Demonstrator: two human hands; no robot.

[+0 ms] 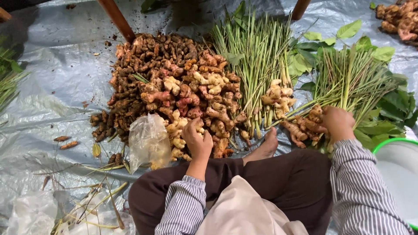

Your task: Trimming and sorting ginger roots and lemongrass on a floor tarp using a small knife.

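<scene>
The left hand (198, 141) covers the ginger pieces beneath its palm, so whether its fingers close on any cannot be told. The right hand (337, 122) hides the stalk bases of a lemongrass bundle (348, 82). The white basin (398, 174) and a second ginger heap (398, 19) are cut off by the right edge.
</scene>
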